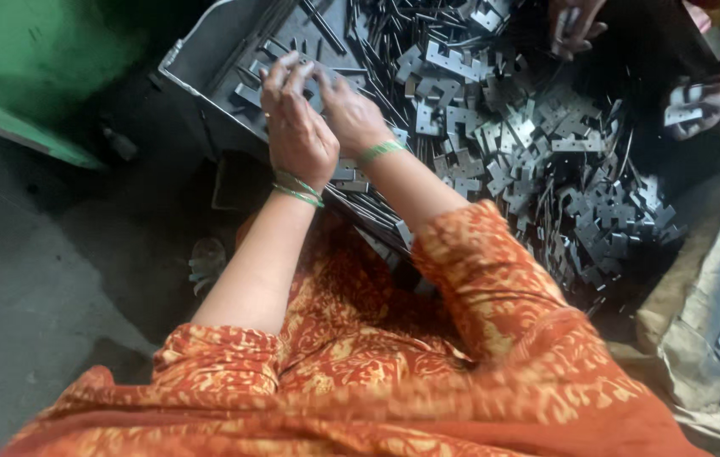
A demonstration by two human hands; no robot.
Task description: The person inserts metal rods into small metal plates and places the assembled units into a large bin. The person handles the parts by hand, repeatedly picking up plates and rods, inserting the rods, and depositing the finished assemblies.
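Two own hands over the grey tray (pixel 207 51): left hand (pixel 296 127) and right hand (pixel 351 114), grips closed together on one hinge plate (pixel 319 85). Right of tray: uncountable hinge pile (pixel 529 144). Two co-worker hands (pixel 576 25), far right.

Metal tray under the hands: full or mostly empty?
Partly filled. The grey metal tray shows bare floor at its near-left corner, while rods and hinge plates cover the rest. Both hands, left hand and right hand, work over it.

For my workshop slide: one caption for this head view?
Both hands, left hand and right hand, handle a hinge plate over a heap of hinge plates.
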